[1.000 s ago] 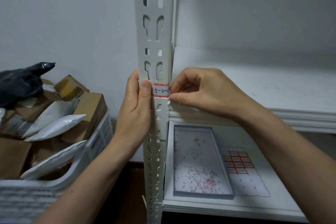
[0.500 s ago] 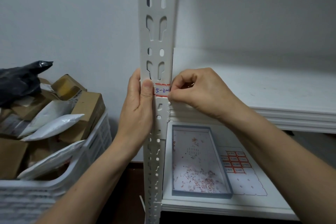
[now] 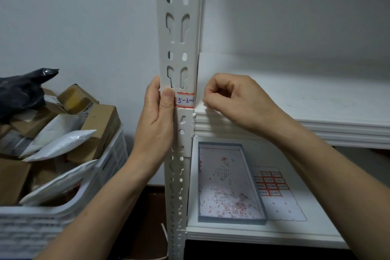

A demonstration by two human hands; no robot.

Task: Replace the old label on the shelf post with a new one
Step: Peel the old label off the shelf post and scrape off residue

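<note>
A white slotted shelf post point(image 3: 179, 34) rises up the middle of the view. On it sticks a small white label point(image 3: 185, 100) with red borders and blue handwriting "5-200". My left hand point(image 3: 156, 118) grips the post from the left, its thumb pressing the label's left end. My right hand point(image 3: 234, 103) hovers just right of the post with curled fingers, a little apart from the label's right edge; I cannot tell whether it holds anything. On the lower shelf lies a sheet of red-bordered labels point(image 3: 272, 183).
A shallow grey-rimmed tray point(image 3: 253, 177) with red paper scraps lies on the lower shelf point(image 3: 253, 234). The upper white shelf point(image 3: 295, 112) extends right. A white crate point(image 3: 52, 215) of cardboard boxes, white mailers and a black bag stands at left.
My right hand has drawn slightly right, away from the label's right edge on the post. My left hand keeps its grip and thumb on the label.
</note>
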